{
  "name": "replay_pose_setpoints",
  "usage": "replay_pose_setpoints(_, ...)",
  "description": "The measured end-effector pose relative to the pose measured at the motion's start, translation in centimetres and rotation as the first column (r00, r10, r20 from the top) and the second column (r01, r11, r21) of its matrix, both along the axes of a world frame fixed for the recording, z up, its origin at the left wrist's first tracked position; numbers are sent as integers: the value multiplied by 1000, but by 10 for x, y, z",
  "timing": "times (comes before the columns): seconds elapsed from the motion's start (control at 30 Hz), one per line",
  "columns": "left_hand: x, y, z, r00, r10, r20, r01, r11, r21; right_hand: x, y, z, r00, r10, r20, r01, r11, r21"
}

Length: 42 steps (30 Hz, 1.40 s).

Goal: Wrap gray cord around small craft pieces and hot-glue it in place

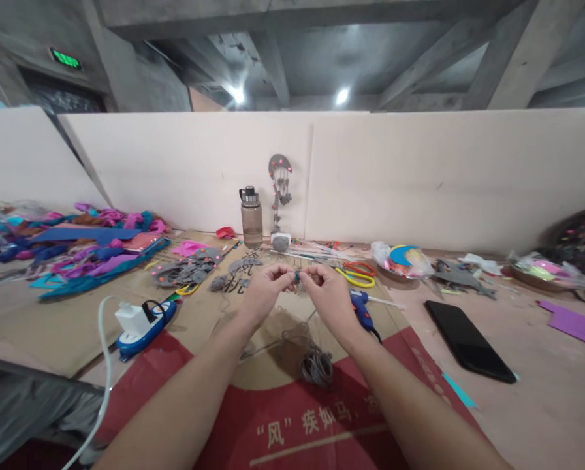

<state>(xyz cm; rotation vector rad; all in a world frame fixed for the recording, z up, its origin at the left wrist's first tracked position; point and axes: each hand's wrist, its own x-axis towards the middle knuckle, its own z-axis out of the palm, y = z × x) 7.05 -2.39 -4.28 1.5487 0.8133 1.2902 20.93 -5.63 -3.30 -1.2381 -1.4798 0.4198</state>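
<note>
Head view: left hand [266, 282] and right hand [324, 282] meet mid-table, fingers pinched narrow on a small blue piece [297, 277] — held raised, its thread trailing to the grey coil [316, 365] nearer.

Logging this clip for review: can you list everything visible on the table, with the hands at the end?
small piece: 1, dark blue-grey, pinched between both hands
thread coil: 1, grey, on cardboard below the hands
water bottle: 1, smoky clear, by the back wall
hanging mobile: 1, grey with pink dots, on the wall beside the bottle
scissors: 2, yellow and red handles, right of the hands
glue gun: 1, blue, under the right wrist
phone: 1, black, flat at right
power strip: 1, blue and white, at left
felt scraps: many, blue, purple, pink, far left
purple sheet: 1, far right edge
left hand: fingertips closed on the small piece
right hand: fingertips closed on the small piece
</note>
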Motion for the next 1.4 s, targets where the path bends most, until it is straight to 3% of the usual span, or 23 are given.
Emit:
replay_pose_setpoints(0.13,-2,2,1,990,-142,-16,141,989,-31,8,3,1,999,-9,-42,6,998,-69)
replay_pose_setpoints(0.23,-3,-1,4,982,-188,1,187,980,-64,12,3,3,1000,-26,-9,25,999,-48)
replay_pose_setpoints(0.43,-4,-6,10,988,-30,-149,36,999,35,12,-1,3,983,-70,168,67,997,22)
replay_pose_setpoints(0.57,-4,-6,9,959,6,-282,46,983,178,10,-3,2,922,-142,359,118,989,88)
replay_pose_setpoints(0.73,-5,-5,6,910,104,-402,25,953,301,9,-2,-4,851,-141,505,96,989,114)
replay_pose_setpoints(1.17,-6,-2,4,846,153,-510,62,923,379,10,-2,-7,781,-153,605,101,988,120)
replay_pose_setpoints(1.4,-6,-5,6,830,195,-522,11,931,366,9,-2,-8,781,-90,618,48,995,83)
